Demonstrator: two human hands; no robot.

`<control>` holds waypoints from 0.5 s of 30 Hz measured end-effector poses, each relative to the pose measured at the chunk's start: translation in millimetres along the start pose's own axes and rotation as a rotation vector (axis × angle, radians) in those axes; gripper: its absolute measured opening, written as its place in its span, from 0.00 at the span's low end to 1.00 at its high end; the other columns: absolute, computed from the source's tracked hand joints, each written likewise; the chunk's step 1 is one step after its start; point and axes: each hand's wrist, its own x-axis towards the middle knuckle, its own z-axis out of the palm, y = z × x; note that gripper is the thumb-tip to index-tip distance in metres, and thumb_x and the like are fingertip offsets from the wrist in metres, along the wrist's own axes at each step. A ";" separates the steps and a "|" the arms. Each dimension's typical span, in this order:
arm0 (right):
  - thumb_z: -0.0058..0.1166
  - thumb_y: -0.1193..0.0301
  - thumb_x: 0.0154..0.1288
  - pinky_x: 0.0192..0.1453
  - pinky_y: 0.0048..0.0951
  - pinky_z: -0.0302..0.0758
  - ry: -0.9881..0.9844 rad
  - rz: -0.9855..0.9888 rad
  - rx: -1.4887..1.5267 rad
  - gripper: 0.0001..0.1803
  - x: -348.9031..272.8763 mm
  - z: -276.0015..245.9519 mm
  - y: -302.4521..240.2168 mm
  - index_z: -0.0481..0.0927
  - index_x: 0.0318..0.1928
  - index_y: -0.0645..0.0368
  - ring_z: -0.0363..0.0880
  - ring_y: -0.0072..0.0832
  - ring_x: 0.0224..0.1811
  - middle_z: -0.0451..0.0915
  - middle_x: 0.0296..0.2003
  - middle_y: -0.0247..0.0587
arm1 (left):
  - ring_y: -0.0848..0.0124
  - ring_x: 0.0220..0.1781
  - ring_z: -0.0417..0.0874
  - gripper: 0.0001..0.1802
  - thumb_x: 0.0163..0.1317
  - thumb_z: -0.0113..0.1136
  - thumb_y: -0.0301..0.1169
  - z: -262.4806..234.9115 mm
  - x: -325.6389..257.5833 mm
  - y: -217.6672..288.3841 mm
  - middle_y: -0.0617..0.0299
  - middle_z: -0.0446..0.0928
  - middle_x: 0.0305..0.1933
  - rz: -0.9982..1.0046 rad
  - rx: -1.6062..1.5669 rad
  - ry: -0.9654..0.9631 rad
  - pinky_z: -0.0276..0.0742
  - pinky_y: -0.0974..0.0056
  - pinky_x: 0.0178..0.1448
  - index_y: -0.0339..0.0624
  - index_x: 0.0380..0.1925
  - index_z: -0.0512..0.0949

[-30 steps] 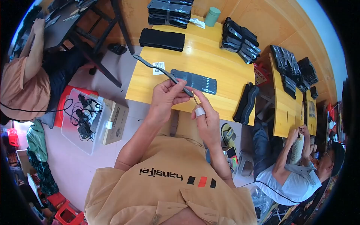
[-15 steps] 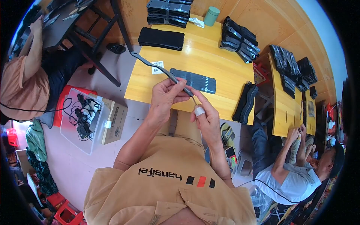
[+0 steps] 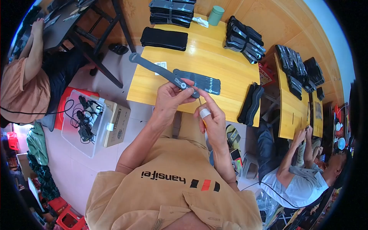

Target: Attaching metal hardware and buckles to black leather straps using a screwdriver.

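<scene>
A black strap (image 3: 159, 71) with a round eyelet at its far end slants up and left from my left hand (image 3: 171, 98), whose thumb and fingers pinch its near end. Its printed flat face is turned up. In my right hand (image 3: 213, 119) is a thin metal-shafted tool with a yellow handle (image 3: 204, 121), perhaps an awl; its tip reaches the strap's near end, where fingers partly hide it. White tape (image 3: 205, 113) wraps a digit of this hand. Just beyond my hands, a row of black straps (image 3: 203, 82) lies flat on the wooden table (image 3: 145, 92).
Bundles of black straps (image 3: 171, 11) stand at the back, near a green canister (image 3: 216, 16). A dark strap stack (image 3: 251, 104) lies by the right edge. To the left is a clear bin of cables (image 3: 86, 122). Other people sit at both sides.
The strap in my left hand has turned from edge-on to flat, showing its printed face, and its eyelet end has shifted slightly left. My right hand stays close to its near end.
</scene>
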 end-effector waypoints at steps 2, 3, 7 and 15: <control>0.38 0.78 0.63 0.15 0.12 0.59 -0.002 -0.009 0.038 0.25 0.1 -0.9 1.5 0.64 0.62 0.56 0.61 0.11 0.12 0.73 0.25 0.33 | 0.72 0.39 0.81 0.12 0.56 0.59 0.24 -0.8 -0.2 -1.1 0.56 0.79 0.37 0.002 -0.009 -0.002 0.81 0.70 0.42 0.34 0.41 0.75; 0.39 0.77 0.63 0.15 0.12 0.59 -0.010 -0.004 0.040 0.25 0.3 -2.6 4.3 0.63 0.62 0.56 0.63 0.11 0.12 0.73 0.25 0.33 | 0.72 0.38 0.82 0.12 0.56 0.59 0.23 -1.8 -0.2 -1.0 0.56 0.79 0.37 0.008 0.000 -0.009 0.81 0.70 0.41 0.34 0.41 0.75; 0.42 0.76 0.64 0.15 0.13 0.60 0.030 0.021 0.085 0.19 -2.1 -0.3 6.9 0.67 0.56 0.59 0.65 0.13 0.13 0.72 0.25 0.34 | 0.72 0.37 0.82 0.12 0.55 0.59 0.22 -2.3 -0.1 1.1 0.56 0.79 0.36 -0.014 0.013 -0.015 0.82 0.71 0.39 0.35 0.40 0.75; 0.43 0.76 0.64 0.18 0.14 0.63 0.099 -0.015 0.033 0.04 -2.7 2.6 15.2 0.70 0.40 0.58 0.69 0.15 0.17 0.72 0.23 0.32 | 0.74 0.32 0.81 0.12 0.49 0.64 0.20 0.6 -0.7 0.8 0.59 0.78 0.32 -0.038 -0.006 0.043 0.81 0.73 0.34 0.37 0.35 0.75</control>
